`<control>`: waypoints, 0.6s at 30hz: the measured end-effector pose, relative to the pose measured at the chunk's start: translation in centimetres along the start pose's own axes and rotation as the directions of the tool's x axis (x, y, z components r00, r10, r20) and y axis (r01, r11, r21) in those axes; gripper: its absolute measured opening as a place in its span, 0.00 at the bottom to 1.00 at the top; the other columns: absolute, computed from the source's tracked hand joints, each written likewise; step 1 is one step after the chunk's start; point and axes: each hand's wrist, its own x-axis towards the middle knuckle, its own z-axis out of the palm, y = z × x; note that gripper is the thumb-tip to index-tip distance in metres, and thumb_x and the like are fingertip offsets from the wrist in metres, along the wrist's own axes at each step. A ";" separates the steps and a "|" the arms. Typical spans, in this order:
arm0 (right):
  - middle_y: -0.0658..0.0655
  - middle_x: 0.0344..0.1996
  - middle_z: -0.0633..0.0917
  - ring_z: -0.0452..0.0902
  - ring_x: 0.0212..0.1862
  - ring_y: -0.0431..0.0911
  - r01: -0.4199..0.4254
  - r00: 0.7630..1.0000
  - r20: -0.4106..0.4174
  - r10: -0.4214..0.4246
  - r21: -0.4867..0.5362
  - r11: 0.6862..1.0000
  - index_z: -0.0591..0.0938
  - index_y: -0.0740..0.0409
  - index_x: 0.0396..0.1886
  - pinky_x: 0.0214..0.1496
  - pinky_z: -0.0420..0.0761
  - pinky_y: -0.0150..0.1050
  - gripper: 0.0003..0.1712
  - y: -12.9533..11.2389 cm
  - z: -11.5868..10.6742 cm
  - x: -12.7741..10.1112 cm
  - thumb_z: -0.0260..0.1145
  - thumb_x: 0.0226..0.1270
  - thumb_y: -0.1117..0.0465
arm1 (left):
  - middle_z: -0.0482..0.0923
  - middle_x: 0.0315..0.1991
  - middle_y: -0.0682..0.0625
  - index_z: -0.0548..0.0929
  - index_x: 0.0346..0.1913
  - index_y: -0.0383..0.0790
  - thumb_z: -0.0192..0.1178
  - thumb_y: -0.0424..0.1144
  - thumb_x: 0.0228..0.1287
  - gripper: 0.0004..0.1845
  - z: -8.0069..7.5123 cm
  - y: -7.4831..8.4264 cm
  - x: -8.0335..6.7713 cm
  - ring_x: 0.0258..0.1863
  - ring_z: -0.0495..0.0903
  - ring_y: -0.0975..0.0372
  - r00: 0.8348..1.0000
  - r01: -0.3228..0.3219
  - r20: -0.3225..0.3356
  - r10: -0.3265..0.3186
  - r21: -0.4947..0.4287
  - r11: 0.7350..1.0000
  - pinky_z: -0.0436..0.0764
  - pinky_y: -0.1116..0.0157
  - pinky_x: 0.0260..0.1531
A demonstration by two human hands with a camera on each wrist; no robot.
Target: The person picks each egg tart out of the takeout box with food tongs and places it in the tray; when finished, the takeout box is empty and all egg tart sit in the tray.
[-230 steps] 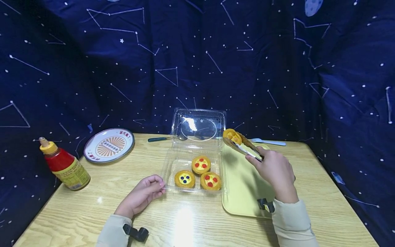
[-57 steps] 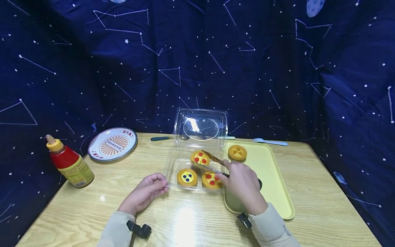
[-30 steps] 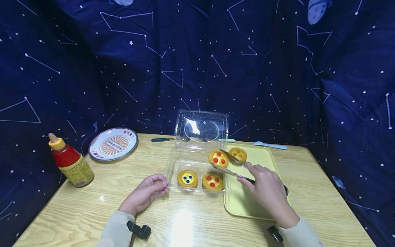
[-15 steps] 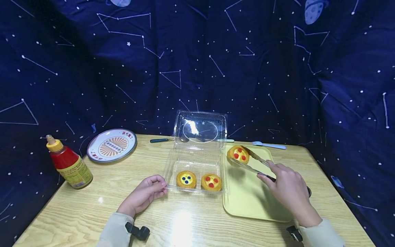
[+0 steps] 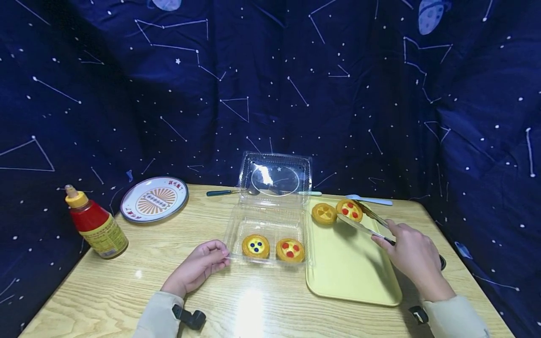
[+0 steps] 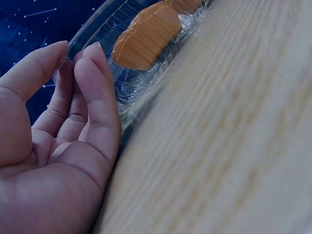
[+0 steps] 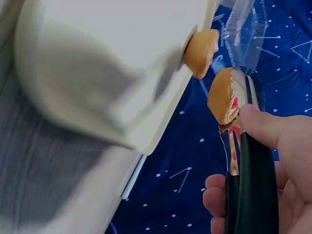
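Wood-grain table lies nearest, and on it the left hand rests with fingers loosely curled, fingertips touching the front left corner of the clear clamshell box, steadying it without gripping. Inside the box sit two tarts, a blue-dotted tart and a red-dotted one, side by side along its front edge. To the right lies the yellow tray. The right hand is closed round the handles of metal tongs, squeezing them, and the tong tips clasp a red-spotted tart over the tray's far end, just beside a plain yellow tart already set there. The step in hand looks like the set-down of this tart: the next move likely calls for lowering it flat to the tray, then easing the squeeze so the tips part without tipping it. Farther back lie a spoon, a fork, a patterned plate and a sauce bottle.
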 end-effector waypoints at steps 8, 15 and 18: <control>0.71 0.31 0.82 0.78 0.28 0.68 -0.057 0.994 0.098 0.058 -0.016 0.998 0.79 0.67 0.55 0.19 0.72 0.58 0.36 1.4 1.1 0.1 0.74 0.57 0.44 | 0.79 0.38 0.49 0.78 0.41 0.41 0.53 0.31 0.73 0.04 0.1 -0.1 0.0 0.39 0.81 0.63 1.000 0.008 -0.019 -0.008 0.011 1.000 0.81 0.69 0.44; 0.69 0.28 0.80 0.77 0.26 0.65 -0.092 0.972 0.214 0.100 -0.045 0.995 0.77 0.70 0.58 0.18 0.72 0.57 0.39 2.1 2.2 0.3 0.71 0.60 0.42 | 0.78 0.39 0.49 0.77 0.41 0.40 0.54 0.31 0.73 0.02 -0.1 -0.1 0.1 0.40 0.81 0.62 1.000 0.013 -0.020 -0.013 0.009 1.000 0.81 0.69 0.44; 0.69 0.28 0.80 0.77 0.25 0.63 -0.109 0.961 0.250 0.118 -0.052 0.993 0.77 0.71 0.58 0.17 0.72 0.55 0.40 2.1 2.4 0.4 0.70 0.61 0.41 | 0.78 0.39 0.48 0.77 0.41 0.40 0.54 0.31 0.73 0.02 -0.1 0.0 0.0 0.40 0.81 0.62 0.999 0.018 -0.027 -0.018 0.007 1.000 0.81 0.69 0.44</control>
